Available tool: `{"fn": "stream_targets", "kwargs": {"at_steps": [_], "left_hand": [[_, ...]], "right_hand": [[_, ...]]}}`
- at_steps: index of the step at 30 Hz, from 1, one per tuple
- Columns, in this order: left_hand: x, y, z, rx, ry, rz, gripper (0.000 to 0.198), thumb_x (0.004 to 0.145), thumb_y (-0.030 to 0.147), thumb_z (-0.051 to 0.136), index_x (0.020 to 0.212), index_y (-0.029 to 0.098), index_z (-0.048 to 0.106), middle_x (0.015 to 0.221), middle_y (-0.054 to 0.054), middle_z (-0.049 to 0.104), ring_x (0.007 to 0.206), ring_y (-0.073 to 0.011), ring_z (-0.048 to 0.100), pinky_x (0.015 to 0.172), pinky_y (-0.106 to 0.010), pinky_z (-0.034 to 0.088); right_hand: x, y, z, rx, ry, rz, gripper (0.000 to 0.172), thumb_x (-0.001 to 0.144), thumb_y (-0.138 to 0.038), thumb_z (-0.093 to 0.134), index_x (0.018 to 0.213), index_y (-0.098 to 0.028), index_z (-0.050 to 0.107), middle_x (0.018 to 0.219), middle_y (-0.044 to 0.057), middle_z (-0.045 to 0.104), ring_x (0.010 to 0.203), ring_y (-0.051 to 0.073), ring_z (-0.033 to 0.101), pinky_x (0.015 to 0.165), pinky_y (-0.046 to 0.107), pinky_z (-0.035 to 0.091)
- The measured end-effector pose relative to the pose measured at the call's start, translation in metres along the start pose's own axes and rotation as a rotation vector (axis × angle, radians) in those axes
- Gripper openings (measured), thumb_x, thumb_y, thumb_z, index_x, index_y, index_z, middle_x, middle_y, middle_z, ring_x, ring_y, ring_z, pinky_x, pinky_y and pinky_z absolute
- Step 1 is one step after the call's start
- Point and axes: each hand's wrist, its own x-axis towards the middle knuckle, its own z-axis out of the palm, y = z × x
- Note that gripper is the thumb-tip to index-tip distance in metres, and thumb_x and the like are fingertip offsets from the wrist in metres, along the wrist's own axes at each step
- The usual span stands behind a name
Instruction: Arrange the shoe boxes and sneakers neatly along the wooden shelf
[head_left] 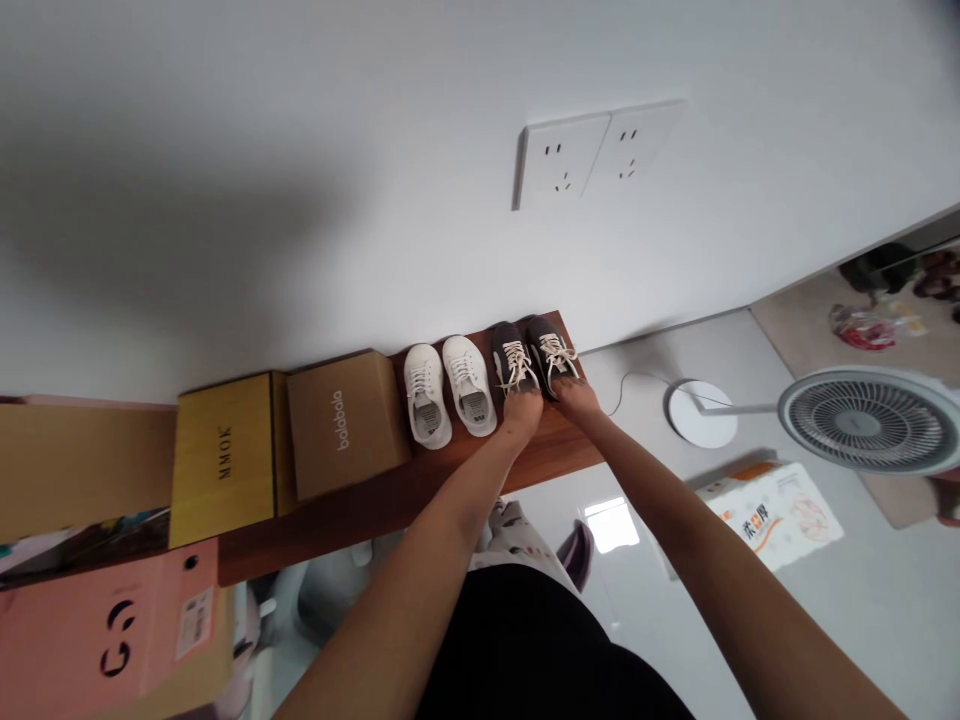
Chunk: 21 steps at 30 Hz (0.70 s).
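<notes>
A pair of dark sneakers with cream laces stands at the right end of a brown wooden shelf (480, 470), toes toward the wall. My left hand (523, 408) grips the heel of the left dark sneaker (512, 352). My right hand (576, 397) is closed at the heel of the right dark sneaker (550, 345). Both hands' fingertips are hidden inside or behind the shoes. Just left of them sit a white sneaker (470, 385) and its mate, the other white sneaker (426, 395), side by side.
A brown shoebox (345, 425) and a yellow shoebox (223, 460) share the shelf to the left. An open pink box (112, 630) is at lower left. On the right are a fan (859, 425), its round base (703, 413) and a tissue pack (772, 515). Wall sockets (600, 150) sit above.
</notes>
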Motion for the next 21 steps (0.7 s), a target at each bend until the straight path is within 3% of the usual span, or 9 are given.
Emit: {"fn": "stream_targets", "kwargs": {"at_steps": [3,6,9,12,14,17,19,21], "left_hand": [[-0.011,-0.002,-0.012,-0.019,0.013,-0.027,0.030,0.096,0.023,0.062,0.121,0.008,0.065,0.111,-0.021,0.073,0.113,-0.0308,0.068,0.098,-0.040,0.050],[-0.037,-0.018,-0.026,-0.140,0.102,-0.057,0.034,0.097,0.028,0.060,0.127,0.013,0.062,0.118,-0.018,0.072,0.115,-0.0293,0.067,0.098,-0.039,0.050],[-0.085,-0.052,-0.035,-0.345,0.192,-0.132,0.030,0.097,0.023,0.057,0.125,0.020,0.065,0.119,-0.012,0.074,0.110,-0.0244,0.069,0.096,-0.034,0.050],[-0.152,-0.097,-0.030,-0.582,0.247,-0.282,0.024,0.097,0.022,0.053,0.114,0.022,0.070,0.108,-0.008,0.077,0.099,-0.0206,0.071,0.091,-0.030,0.050],[-0.202,-0.128,-0.018,-0.737,0.263,-0.415,0.021,0.096,0.027,0.054,0.101,0.022,0.073,0.091,-0.006,0.078,0.090,-0.0203,0.072,0.088,-0.030,0.051],[-0.275,-0.175,0.009,-0.974,0.306,-0.673,0.025,0.092,0.040,0.060,0.081,0.021,0.071,0.071,-0.004,0.073,0.081,-0.0222,0.071,0.080,-0.031,0.052],[-0.318,-0.208,0.028,-1.213,0.373,-0.870,0.031,0.091,0.045,0.062,0.075,0.019,0.069,0.069,-0.005,0.071,0.076,-0.0214,0.070,0.074,-0.030,0.053],[-0.352,-0.244,0.041,-1.481,0.487,-1.025,0.027,0.090,0.043,0.066,0.082,0.018,0.069,0.076,-0.006,0.072,0.075,-0.0188,0.070,0.072,-0.028,0.053]], "right_hand": [[-0.010,-0.005,-0.010,0.001,0.048,0.065,0.028,0.090,-0.029,0.068,0.114,-0.013,0.069,0.120,0.020,0.069,0.110,0.030,0.062,0.093,0.037,0.044],[-0.029,-0.016,-0.019,0.091,0.166,0.153,0.034,0.090,-0.025,0.067,0.122,-0.015,0.065,0.126,0.021,0.066,0.114,0.033,0.059,0.096,0.041,0.045],[-0.054,-0.041,-0.019,0.328,0.313,0.206,0.034,0.092,-0.030,0.064,0.122,-0.015,0.065,0.120,0.020,0.069,0.113,0.033,0.061,0.098,0.044,0.047],[-0.081,-0.088,-0.007,0.672,0.344,0.184,0.030,0.091,-0.037,0.061,0.111,-0.017,0.068,0.107,0.015,0.073,0.104,0.030,0.066,0.096,0.044,0.051],[-0.099,-0.131,0.008,0.899,0.239,0.217,0.029,0.088,-0.041,0.062,0.105,-0.019,0.069,0.100,0.011,0.074,0.089,0.025,0.069,0.087,0.041,0.055],[-0.117,-0.205,0.035,1.206,-0.052,0.164,0.029,0.082,-0.046,0.067,0.097,-0.021,0.070,0.091,0.006,0.074,0.081,0.021,0.069,0.078,0.036,0.056],[-0.120,-0.256,0.049,1.338,-0.203,0.175,0.032,0.076,-0.049,0.072,0.092,-0.021,0.070,0.083,0.003,0.072,0.076,0.020,0.067,0.074,0.034,0.055],[-0.113,-0.302,0.056,1.436,-0.306,0.229,0.040,0.071,-0.054,0.077,0.090,-0.020,0.069,0.077,0.002,0.069,0.071,0.018,0.064,0.070,0.032,0.053]]}}
